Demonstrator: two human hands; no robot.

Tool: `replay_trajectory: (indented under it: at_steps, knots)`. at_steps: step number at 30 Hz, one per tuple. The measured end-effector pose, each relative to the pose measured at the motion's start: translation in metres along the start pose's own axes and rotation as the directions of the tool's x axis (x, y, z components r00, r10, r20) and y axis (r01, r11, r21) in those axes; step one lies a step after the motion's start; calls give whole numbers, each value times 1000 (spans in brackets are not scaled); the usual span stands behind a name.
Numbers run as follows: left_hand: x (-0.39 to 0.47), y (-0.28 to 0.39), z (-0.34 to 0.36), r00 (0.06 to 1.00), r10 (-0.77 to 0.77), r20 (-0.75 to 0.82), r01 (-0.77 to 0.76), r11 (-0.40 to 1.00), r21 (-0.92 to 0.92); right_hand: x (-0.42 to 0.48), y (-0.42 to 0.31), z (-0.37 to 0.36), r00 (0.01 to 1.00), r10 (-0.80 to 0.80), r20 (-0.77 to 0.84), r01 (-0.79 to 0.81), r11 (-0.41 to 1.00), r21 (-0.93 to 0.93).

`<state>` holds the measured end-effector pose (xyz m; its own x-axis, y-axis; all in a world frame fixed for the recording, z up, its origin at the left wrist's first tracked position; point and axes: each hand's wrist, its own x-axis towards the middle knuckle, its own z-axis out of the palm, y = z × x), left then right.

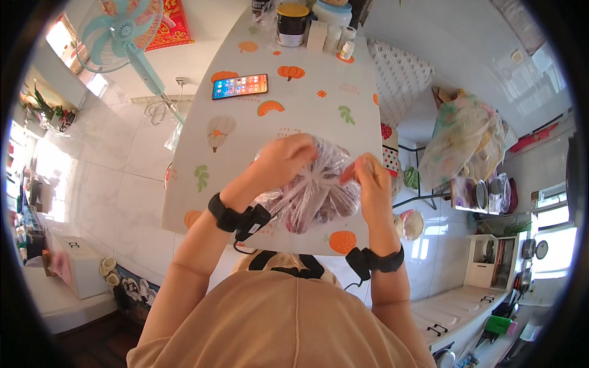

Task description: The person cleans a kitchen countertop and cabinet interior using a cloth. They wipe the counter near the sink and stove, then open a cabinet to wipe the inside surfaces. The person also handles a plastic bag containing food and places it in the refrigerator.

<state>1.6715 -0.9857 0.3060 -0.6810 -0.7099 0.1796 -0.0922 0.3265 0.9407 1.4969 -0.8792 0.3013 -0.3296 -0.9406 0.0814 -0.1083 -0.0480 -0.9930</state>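
Observation:
A clear plastic bag with dark reddish-purple contents lies near the front edge of the table, its film gathered and creased towards the middle. My left hand is at the bag's upper left, fingers curled over the gathered film. My right hand is at the bag's right side, fingers bent, with something reddish at the fingertips that is too blurred to name. Both hands are blurred, so whether either pinches the film cannot be told. Each wrist wears a black strap with a small device.
A lit smartphone lies on the table beyond the bag. Jars, a box and small white bottles stand at the far end. A turquoise fan stands left of the table; a metal rack with bagged things is to the right.

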Motion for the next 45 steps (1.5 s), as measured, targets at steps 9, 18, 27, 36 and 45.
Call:
replay_trajectory:
  at_steps: [9, 18, 27, 36, 45]
  knots:
    - [-7, 8, -5, 957, -177, 229, 273, 817, -508, 16, 5, 22, 988, -93, 124, 99, 994, -42]
    - [-12, 10, -5, 975, -162, 155, 219, 830, -514, 9, 0, 27, 951, 125, 283, -47, 963, -266]
    - [-14, 37, 2, 999, -35, 41, 40, 992, -118, 12, 7, 28, 947, 183, 263, -179, 983, -40]
    - [-10, 22, -7, 986, 101, -133, -96, 995, 41, 11, 0, 14, 925, 51, 378, -61, 998, 16]
    - [-1, -4, 10, 998, -27, 58, 14, 977, 212, 3, 0, 46, 816, -566, 115, 503, 598, -625]
